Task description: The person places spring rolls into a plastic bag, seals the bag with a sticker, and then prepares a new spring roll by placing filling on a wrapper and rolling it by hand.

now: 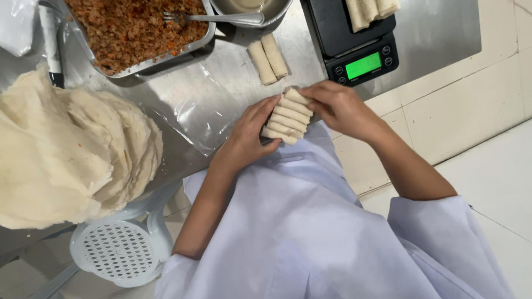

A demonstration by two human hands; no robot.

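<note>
A row of several pale rolled spring rolls (287,117) lies side by side at the near edge of the steel table (233,72). My left hand (250,133) presses against the row's left ends. My right hand (338,108) cups the right ends, fingers curled over the top roll. Both hands squeeze the row between them. Two more rolls (267,59) lie loose further back on the table.
A metal tray of orange-brown minced filling (133,27) with a fork (221,19) sits at the back. A tall pile of thin wrappers (66,149) fills the left. A black scale (360,39) carries more rolls. A clear plastic sheet (205,116) lies beside my left hand. A white plastic stool (119,249) stands below.
</note>
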